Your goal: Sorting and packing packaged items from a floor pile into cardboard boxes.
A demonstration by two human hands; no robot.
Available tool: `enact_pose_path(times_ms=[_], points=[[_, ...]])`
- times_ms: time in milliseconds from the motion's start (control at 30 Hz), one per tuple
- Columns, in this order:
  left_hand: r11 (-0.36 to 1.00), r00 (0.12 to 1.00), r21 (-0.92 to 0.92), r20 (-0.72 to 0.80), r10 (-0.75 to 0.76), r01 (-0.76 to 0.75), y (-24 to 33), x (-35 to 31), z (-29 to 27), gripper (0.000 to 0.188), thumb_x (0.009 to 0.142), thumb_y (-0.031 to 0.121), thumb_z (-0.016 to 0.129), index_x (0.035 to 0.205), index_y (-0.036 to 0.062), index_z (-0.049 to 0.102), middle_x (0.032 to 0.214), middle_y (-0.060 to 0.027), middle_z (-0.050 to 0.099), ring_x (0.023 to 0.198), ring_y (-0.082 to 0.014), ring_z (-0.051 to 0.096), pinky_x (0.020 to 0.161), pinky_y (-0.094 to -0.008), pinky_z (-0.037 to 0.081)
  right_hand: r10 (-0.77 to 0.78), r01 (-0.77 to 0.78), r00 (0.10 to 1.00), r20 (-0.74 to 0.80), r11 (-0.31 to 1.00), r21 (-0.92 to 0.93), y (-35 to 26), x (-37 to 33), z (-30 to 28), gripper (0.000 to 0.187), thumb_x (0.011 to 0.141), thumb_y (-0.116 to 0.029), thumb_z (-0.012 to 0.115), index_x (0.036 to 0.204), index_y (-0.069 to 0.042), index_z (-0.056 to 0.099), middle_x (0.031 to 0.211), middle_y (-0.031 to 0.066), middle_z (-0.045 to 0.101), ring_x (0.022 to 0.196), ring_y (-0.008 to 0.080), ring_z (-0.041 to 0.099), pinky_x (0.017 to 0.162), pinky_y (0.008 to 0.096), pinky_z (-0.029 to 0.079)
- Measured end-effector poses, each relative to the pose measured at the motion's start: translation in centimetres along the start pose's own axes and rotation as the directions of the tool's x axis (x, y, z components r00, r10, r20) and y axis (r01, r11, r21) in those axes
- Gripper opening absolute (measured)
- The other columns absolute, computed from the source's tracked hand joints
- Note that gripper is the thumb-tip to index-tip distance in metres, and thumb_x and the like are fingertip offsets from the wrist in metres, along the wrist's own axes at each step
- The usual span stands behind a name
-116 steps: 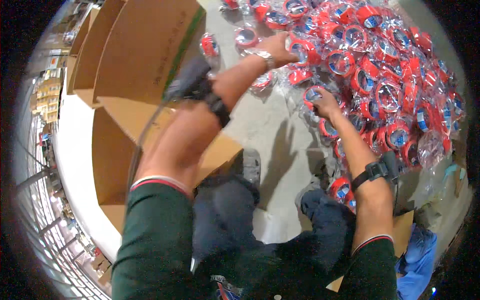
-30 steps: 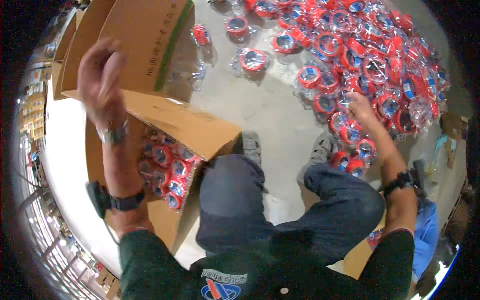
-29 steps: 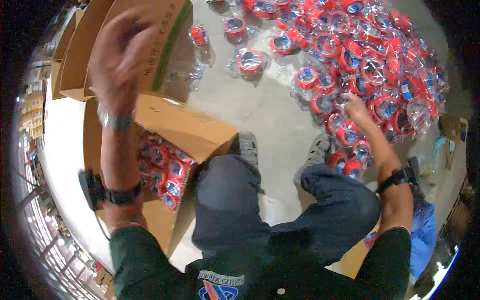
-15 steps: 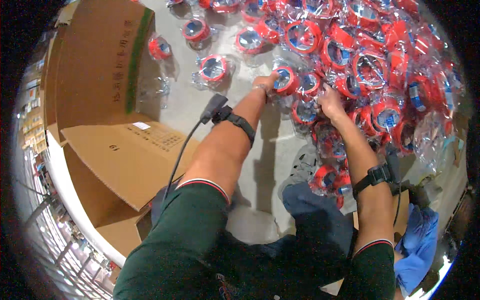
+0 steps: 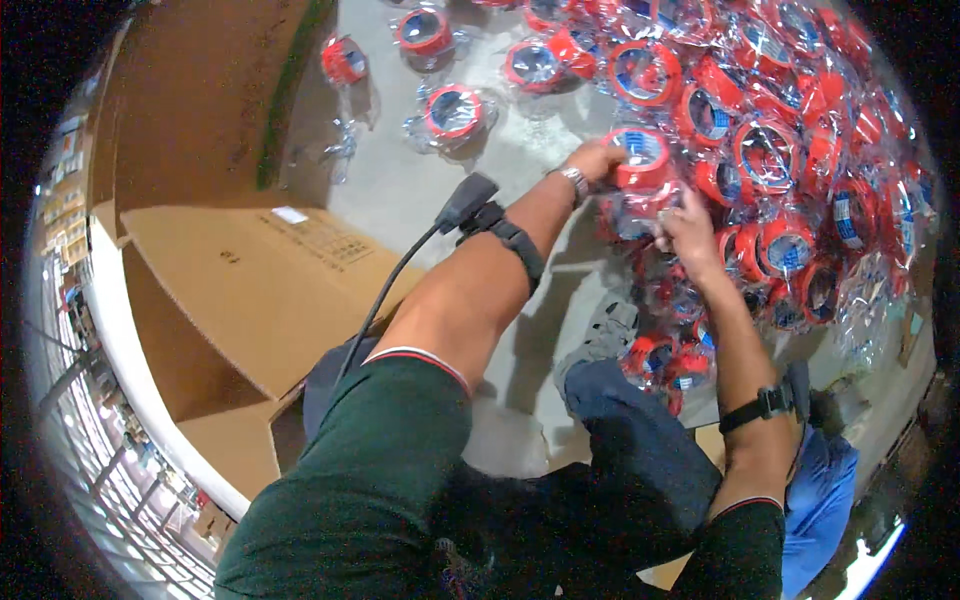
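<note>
My left hand (image 5: 594, 165) grips the rim of a red roll of tape (image 5: 648, 178) in clear plastic wrap, lifted at the near edge of a heap of such rolls. Just below it is another wrapped red roll (image 5: 628, 218). My right hand (image 5: 690, 236) is closed at that lower roll's right side, its fingers pinching at the plastic; part of the grip is hidden. Beside my right hand, the heap of red tape rolls (image 5: 766, 155) spreads to the right and away from me.
A large open cardboard box (image 5: 270, 290) stands at my left, its flap leaning toward me. Several loose wrapped rolls, one of them a red roll (image 5: 453, 111), lie on the grey floor (image 5: 390, 150) between box and heap. My shoe (image 5: 605, 335) is close to the heap.
My left hand has raised its roll slightly and brought it to the right. My right hand has moved a little down and right. The view has shifted, so the heap appears lower and further right.
</note>
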State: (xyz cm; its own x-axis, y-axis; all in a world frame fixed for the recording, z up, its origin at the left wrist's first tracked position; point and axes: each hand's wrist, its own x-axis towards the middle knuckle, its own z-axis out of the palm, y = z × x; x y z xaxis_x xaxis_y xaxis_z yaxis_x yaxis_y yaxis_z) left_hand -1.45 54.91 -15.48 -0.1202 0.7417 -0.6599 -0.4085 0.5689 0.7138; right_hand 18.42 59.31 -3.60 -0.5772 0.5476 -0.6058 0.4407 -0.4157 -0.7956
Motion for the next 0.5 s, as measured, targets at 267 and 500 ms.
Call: enact_pose_path(times_ms=[267,500], points=[[0.191,0.570,0.691,0.372,0.733,-0.697,16.4,-8.3,6.1,0.026,0.069,0.022,0.067,0.094,0.0193,0.068,0.096,-0.0101,0.064,0.085,-0.0293,0.062,0.072,-0.0394,0.050,-0.530,0.504,0.844,-0.084,0.837,-0.211,-11.0,-10.5,-2.3,0.056,0.087,-0.018,0.053,0.136,0.000,0.032,0.091,0.0077,0.059,0.080,0.0170,0.058,0.067,0.0248,0.048],[0.102,0.308,0.463,0.396,0.865,-0.880,28.4,-34.8,-6.4,0.031,0.071,0.024,0.066,0.096,0.0040,0.066,0.093,-0.0117,0.067,0.080,-0.0212,0.065,0.069,-0.0325,0.051,-0.680,0.703,0.711,0.179,0.676,-0.221,-22.9,-23.1,10.5,0.064,0.087,-0.011,0.046,0.143,0.001,0.017,0.084,0.0048,0.054,0.076,0.0106,0.052,0.070,0.0219,0.042]])
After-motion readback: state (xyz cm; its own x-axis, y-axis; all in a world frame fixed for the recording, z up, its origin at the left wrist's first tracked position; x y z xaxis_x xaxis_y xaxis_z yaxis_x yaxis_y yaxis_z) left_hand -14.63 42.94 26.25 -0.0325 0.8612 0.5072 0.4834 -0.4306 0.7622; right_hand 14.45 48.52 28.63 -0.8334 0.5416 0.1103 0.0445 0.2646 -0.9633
